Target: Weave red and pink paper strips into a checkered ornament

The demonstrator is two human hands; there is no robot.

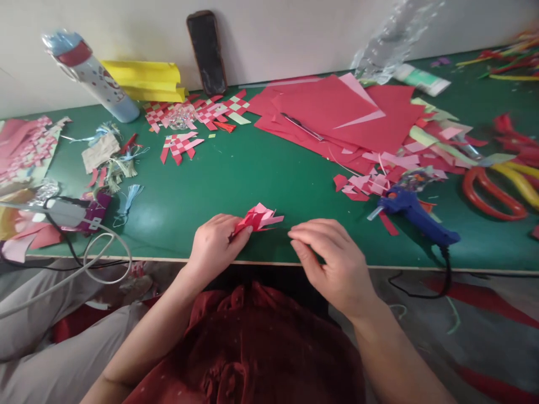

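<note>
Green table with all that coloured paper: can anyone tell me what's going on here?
A person in a dark red top is handling paper at the green table. The left hand pinches a small red-and-pink paper piece. The right hand is apart from it, fingers curled. Red sheets and woven checkered pieces lie beyond; a blue glue gun lies to the right.

We're pinching a small red-and-pink folded paper piece (260, 216) in our bare left hand (215, 238), holding our half-curled bare right hand (332, 261) just beside it; a blue plastic glue gun (421, 216) is lying on the glossy green tabletop (236, 168).
</note>
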